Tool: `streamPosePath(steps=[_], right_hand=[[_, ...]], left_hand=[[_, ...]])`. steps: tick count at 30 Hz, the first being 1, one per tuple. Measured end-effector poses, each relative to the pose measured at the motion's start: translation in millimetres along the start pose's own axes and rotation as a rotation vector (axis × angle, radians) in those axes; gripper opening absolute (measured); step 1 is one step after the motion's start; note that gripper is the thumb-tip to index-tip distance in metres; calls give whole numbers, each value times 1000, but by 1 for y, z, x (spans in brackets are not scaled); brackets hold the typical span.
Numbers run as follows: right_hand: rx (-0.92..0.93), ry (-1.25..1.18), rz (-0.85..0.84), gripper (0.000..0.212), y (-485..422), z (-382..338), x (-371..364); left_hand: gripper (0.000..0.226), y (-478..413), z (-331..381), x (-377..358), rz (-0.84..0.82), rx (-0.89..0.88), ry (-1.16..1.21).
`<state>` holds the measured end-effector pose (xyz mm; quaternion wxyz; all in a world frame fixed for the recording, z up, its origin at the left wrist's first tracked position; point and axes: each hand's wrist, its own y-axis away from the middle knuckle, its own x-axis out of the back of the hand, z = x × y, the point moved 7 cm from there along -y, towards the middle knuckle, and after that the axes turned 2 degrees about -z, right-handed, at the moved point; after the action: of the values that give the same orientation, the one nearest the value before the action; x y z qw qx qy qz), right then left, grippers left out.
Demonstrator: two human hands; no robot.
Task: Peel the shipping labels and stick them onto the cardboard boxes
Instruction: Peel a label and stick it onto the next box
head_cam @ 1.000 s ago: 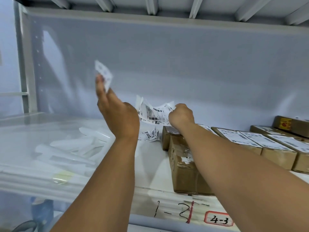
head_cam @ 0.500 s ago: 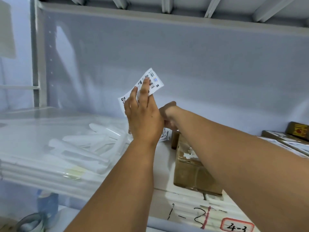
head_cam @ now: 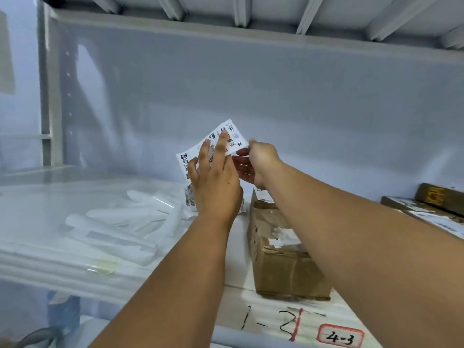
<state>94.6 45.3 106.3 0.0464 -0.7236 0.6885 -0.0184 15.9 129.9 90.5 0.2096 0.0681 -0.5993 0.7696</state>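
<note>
I hold a white shipping label (head_cam: 234,134) with barcodes up in the air in front of the shelf's back wall. My left hand (head_cam: 213,179) lies against its printed face with fingers straight and spread. My right hand (head_cam: 256,162) pinches the label's right edge between thumb and fingers. Below my right forearm a brown cardboard box (head_cam: 283,262) sits on the shelf with torn white paper scraps on its top. More printed labels (head_cam: 190,199) lie on the shelf under my left hand, mostly hidden.
A heap of white peeled backing strips (head_cam: 120,222) lies on the shelf's left part. Several labelled cardboard boxes (head_cam: 426,214) stand at the far right. The shelf's front edge carries a red-framed tag reading 4-3 (head_cam: 340,337). A shelf deck runs close overhead.
My left hand brought the label from high on the left to the middle. My right hand left the label pile by the boxes and took hold of the label's right edge.
</note>
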Motion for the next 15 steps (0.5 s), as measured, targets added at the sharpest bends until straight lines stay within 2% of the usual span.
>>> streamPosePath(steps=[2, 3, 7, 9, 11, 13, 15], right_hand=[[-21, -127, -67, 54, 7, -9, 9], [-22, -133, -100, 55, 10, -12, 13], [32, -4, -155, 13, 20, -21, 40], [63, 38, -122, 7, 22, -23, 54], [68, -11, -58, 9, 23, -21, 66], [44, -92, 55, 8, 23, -16, 78], [24, -186, 136, 9, 23, -12, 87]], left_hand=[[51, 0, 7, -6, -82, -29, -26], [51, 1, 9, -10, -111, -61, -52], [54, 5, 31, -14, -69, -291, -78], [38, 8, 39, -20, -86, -367, -88], [25, 11, 46, -18, -18, -429, -87], [36, 12, 55, -8, 39, -454, 0], [34, 15, 68, 12, 88, -413, 173]])
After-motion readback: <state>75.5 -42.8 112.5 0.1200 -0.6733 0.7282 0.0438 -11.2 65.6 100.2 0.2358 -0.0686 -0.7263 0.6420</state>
